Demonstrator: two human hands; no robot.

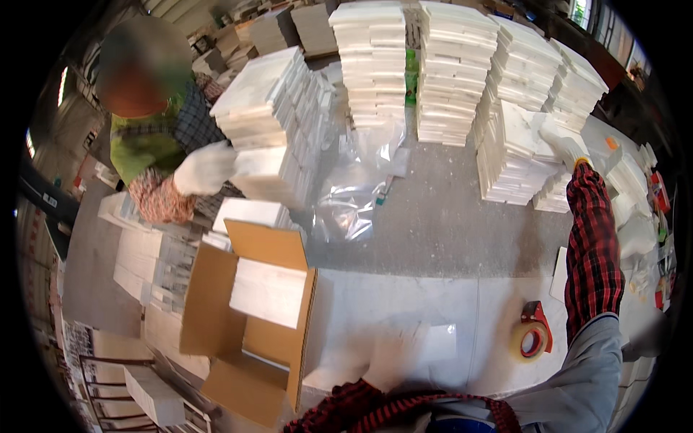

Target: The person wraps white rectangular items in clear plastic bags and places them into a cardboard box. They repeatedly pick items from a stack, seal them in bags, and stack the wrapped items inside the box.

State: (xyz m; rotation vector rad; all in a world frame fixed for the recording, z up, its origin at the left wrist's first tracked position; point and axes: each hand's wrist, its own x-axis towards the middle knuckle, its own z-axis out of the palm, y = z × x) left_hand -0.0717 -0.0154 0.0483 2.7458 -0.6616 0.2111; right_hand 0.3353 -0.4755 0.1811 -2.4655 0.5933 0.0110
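My right arm, in a red and black checked sleeve, reaches far to the right. The white-gloved right hand (pixel 561 143) rests at the edge of a stack of white marble-like tiles (pixel 509 141), its fingers stretched out over the top. My left hand (pixel 393 355) is low over the white work surface, smeared by motion, so its fingers cannot be read. Beside it lies a small white sheet or packet (pixel 438 342). To the left of that hand stands an open cardboard box (pixel 209 303), flaps spread, with white tiles (pixel 268 291) inside.
A tape dispenser (pixel 533 333) lies on the right of the surface. Crumpled clear plastic film (pixel 350 202) is at the middle, near a green bottle (pixel 411 78). Tall tile stacks (pixel 372 61) line the back. A co-worker's gloved hand (pixel 205 169) is near another stack (pixel 263 94).
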